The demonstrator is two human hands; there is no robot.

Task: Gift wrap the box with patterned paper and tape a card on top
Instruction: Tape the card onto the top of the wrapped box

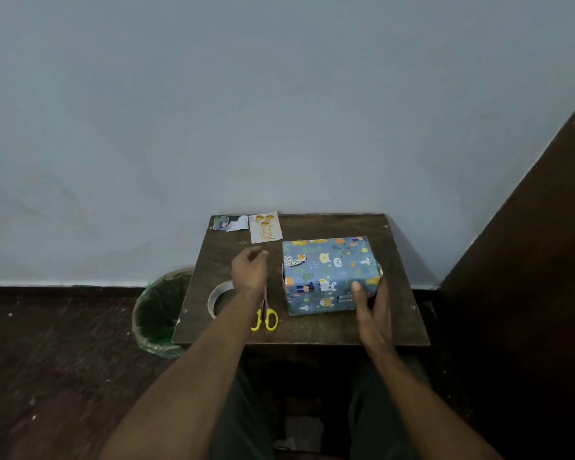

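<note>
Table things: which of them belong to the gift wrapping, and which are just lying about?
Part of the job:
- wrapped box, held by the right hand
- card, not yet on the box
- tape roll
- scissors
- left hand, above the scissors

Lying about:
- paper scrap at the table's far corner
- green bin beside the table

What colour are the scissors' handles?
Bright yellow. The scissors lie on the table in the head view, beside the left forearm.
</note>
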